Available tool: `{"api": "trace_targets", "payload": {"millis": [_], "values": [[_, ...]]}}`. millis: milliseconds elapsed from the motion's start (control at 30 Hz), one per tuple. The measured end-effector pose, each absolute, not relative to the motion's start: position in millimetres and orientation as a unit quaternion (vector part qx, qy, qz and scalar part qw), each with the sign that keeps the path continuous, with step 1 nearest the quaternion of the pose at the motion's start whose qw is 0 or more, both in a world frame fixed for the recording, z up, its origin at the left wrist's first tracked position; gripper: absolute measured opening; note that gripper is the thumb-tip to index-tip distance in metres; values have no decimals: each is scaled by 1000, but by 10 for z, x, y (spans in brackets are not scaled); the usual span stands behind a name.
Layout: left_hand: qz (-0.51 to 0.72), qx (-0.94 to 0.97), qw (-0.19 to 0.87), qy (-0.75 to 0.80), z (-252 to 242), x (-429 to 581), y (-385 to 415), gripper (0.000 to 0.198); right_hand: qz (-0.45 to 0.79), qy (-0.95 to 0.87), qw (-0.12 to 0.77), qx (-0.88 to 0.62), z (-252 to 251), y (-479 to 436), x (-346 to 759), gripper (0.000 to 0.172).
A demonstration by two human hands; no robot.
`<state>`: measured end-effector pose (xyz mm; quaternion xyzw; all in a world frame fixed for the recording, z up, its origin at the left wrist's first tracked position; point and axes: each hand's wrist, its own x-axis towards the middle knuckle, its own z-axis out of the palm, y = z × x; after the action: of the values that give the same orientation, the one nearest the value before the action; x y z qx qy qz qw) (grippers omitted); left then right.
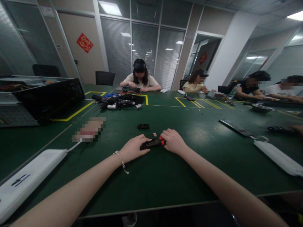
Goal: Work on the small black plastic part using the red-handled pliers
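Observation:
My right hand [173,141] is closed around the red handles of a pair of needle-nose pliers [154,142]. The dark jaws point left, toward a small black part [144,145]. That part is pinched between the thumb and fingers of my left hand [135,146], which wears a string bracelet. The jaws reach the black part, but I cannot tell whether they grip it. Just beyond my hands lies another small black piece [143,126] on the green table [142,186]. A tiny pale bit [154,134] sits close to the pliers.
At left stand a black computer case [49,101] and a white power bank [35,179] cabled to a blurred phone-like object [90,130]. Another white power bank [276,156] and a phone [234,127] lie right. Tools and cables [118,101] are heaped ahead. Several people sit around the table.

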<state>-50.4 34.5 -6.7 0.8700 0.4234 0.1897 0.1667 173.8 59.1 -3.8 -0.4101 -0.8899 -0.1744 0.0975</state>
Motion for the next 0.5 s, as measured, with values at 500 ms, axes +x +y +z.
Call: {"api": "trace_targets", "payload": {"millis": [500], "values": [[195, 873, 157, 419, -74, -491, 336, 41, -174, -891, 97, -408, -44, 599, 1728, 14]]}}
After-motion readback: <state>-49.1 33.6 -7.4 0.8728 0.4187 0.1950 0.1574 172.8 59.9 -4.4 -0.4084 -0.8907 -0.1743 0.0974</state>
